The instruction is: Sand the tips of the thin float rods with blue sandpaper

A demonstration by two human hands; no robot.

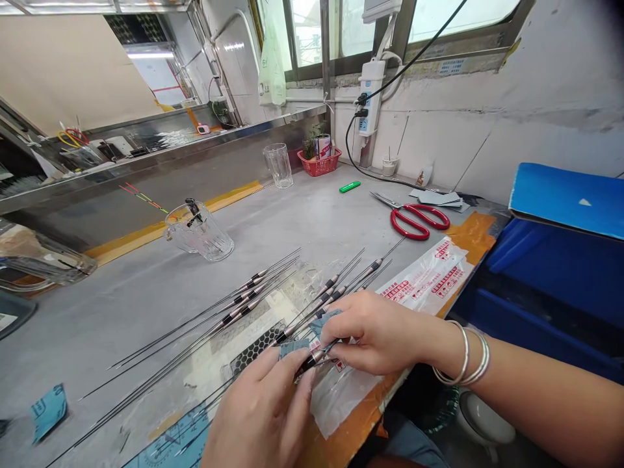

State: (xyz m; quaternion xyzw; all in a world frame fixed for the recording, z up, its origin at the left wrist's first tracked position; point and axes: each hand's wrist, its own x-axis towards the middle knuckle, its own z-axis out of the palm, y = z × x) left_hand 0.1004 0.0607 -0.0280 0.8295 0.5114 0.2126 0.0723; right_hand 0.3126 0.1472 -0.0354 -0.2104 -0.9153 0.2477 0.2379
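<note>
My left hand (263, 406) is closed around the dark and pale body of a thin fishing float (314, 357) near the table's front edge. My right hand (373, 331) pinches the same float a little farther right, with a folded piece of blue-grey sandpaper (322, 320) between its fingers. Another scrap of sandpaper (291, 348) shows by my left fingertips. Just beyond my hands lie several more floats (336, 292), and a second group of floats (244, 302) lies left of them. Part of the held float is hidden by my fingers.
Red-handled scissors (414, 221), a green knife-like item (350, 187) and a glass mug (205, 234) stand or lie farther back. Printed plastic film (429, 276) runs along the front edge. A blue bin (550, 279) is at right; a sandpaper scrap (49, 413) lies far left.
</note>
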